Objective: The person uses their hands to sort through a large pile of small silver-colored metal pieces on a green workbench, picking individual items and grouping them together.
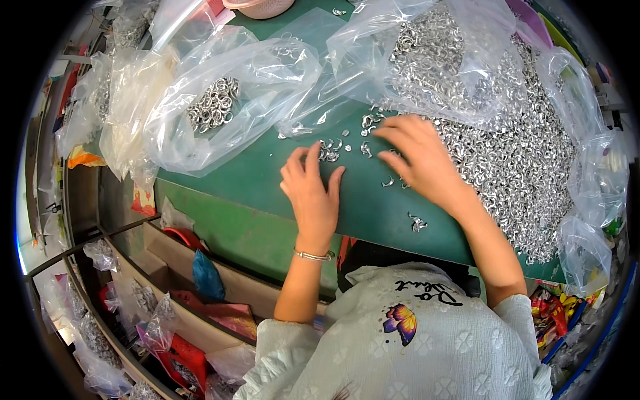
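Observation:
My left hand [310, 190] rests over the green tabletop with its thumb and fingers apart. Its fingertips are at a few small shiny metal pieces [329, 151], curved and silver. My right hand [421, 160] hovers just to the right, fingers spread, with nothing visible held. Several loose silver pieces [366, 149] lie between the two hands. Right beside my right hand spreads a large heap of small silver hook-like or ring-like metal parts [517, 180]. At the left, a clear plastic bag [267, 73] lies open with a cluster of silver rings [213, 105] in it.
Clear plastic sheeting [487, 87] covers part of the heap. A pink basket [260, 7] stands at the far edge, a purple tray [530, 23] at far right. Single pieces [417, 223] lie near the table's front edge. Below left are compartmented shelves [160, 260] with bagged parts.

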The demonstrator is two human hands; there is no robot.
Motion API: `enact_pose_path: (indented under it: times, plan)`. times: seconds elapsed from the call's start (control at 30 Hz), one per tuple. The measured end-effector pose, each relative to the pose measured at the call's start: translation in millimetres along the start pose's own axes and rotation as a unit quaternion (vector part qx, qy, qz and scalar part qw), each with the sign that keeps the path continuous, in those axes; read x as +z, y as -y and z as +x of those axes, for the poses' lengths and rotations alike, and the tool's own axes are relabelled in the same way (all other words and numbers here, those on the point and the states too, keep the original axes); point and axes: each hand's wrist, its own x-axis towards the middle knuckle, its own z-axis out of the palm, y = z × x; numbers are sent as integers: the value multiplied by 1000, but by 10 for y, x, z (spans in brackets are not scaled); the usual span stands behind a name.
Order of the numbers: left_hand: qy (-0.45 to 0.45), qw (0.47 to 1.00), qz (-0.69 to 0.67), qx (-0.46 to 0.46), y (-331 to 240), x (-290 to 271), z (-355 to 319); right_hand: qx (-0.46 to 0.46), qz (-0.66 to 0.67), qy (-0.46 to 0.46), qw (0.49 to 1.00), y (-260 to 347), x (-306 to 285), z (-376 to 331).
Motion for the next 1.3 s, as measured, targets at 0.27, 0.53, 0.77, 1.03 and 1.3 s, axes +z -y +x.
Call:
enact_pose_path:
  times: [0.27,0.53,0.77,1.03,1.3]
  plan:
    - [-6,999,-40,-25,102,-120,-96,-17,-125,16,992,-112,74,-62]
    - [-21,996,-89,13,232,-47,-12,-109,-36,26,993,127,476,189]
    - [-55,995,-67,48,161,-87,17,-42,-39,-29,998,188,305,146]
    - [-20,998,-53,38,211,-59,32,-30,-118,-36,992,22,297,103]
    - [-88,993,-74,23,47,-164,-111,16,-23,-27,999,-18,151,20]
